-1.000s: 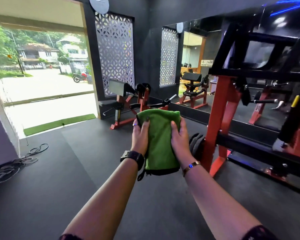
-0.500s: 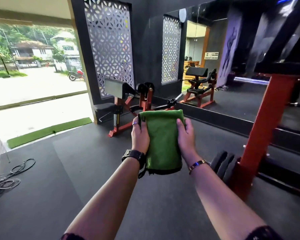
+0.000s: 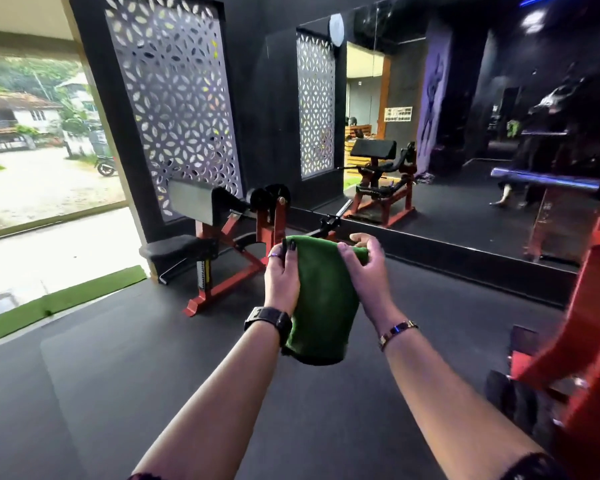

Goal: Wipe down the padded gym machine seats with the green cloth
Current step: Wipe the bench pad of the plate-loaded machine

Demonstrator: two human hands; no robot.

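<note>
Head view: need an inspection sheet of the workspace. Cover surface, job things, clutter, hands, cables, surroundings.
Surface: dark rubber floor; green turf strip at the doorway.
Job's things: green cloth, folded, held in the air; padded seat and arm pad on the red-framed machine ahead, not yet touched.
Clutter: weight plates by the red frame at lower right.
Hands: left hand and right hand both grip the cloth near its top.
Cables: nothing seen for sure; a thin dark curve at the left edge is too small to tell.
Surroundings: wall mirror, perforated panel, open doorway with a parked motorbike outside.
</note>
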